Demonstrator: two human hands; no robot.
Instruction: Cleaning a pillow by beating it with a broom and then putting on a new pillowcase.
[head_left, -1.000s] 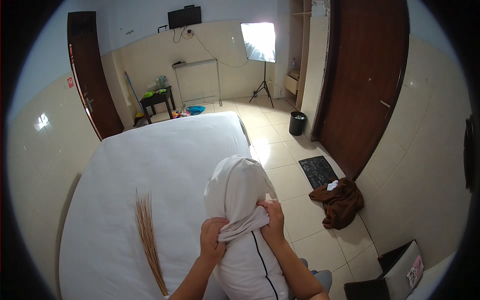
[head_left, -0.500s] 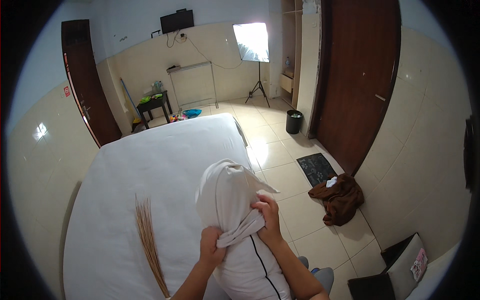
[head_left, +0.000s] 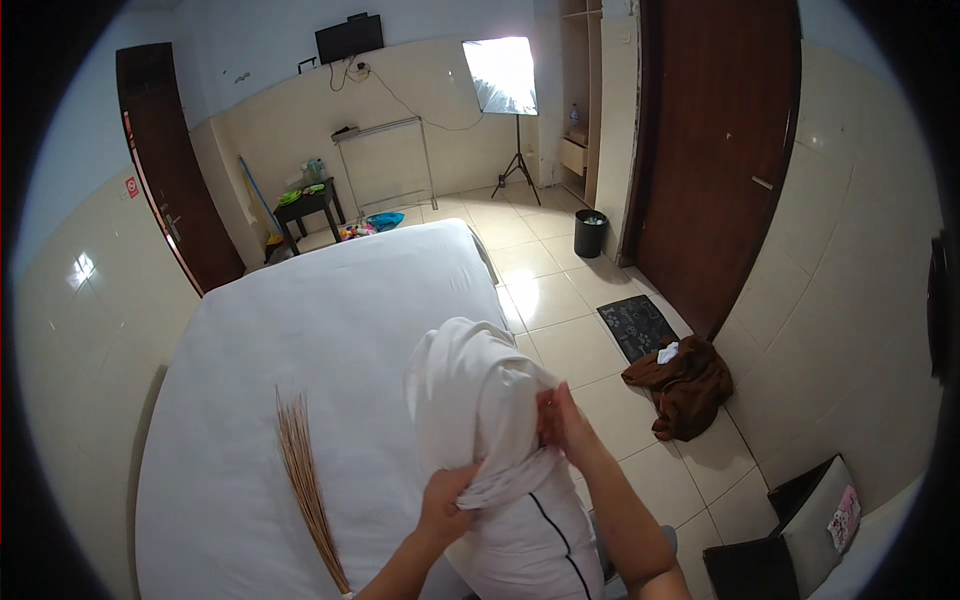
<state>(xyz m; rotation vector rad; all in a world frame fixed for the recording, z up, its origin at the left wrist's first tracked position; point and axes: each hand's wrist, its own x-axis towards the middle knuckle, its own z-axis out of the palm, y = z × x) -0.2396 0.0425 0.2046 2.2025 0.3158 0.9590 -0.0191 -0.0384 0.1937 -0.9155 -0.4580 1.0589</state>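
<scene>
A: Now, change noted? 
B: White pillowcase (head_left: 480, 400) drawn further down the pillow (head_left: 540, 540) over the bed (head_left: 300, 330); left hand (head_left: 445, 505) and right hand (head_left: 562, 425) fingers clamp its bunched edge

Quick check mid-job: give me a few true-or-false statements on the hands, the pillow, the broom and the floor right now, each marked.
1. Both hands grip white cloth on the pillow. True: left hand low, right hand higher.
2. The broom lies on the floor. False: it lies on the white bed, left of the pillow.
3. A brown cloth heap lies on the tiles to the right. True.
4. The bin is on the bed. False: it stands on the floor by the brown door.
5. The left hand holds the broom. False: it grips the cloth.
</scene>
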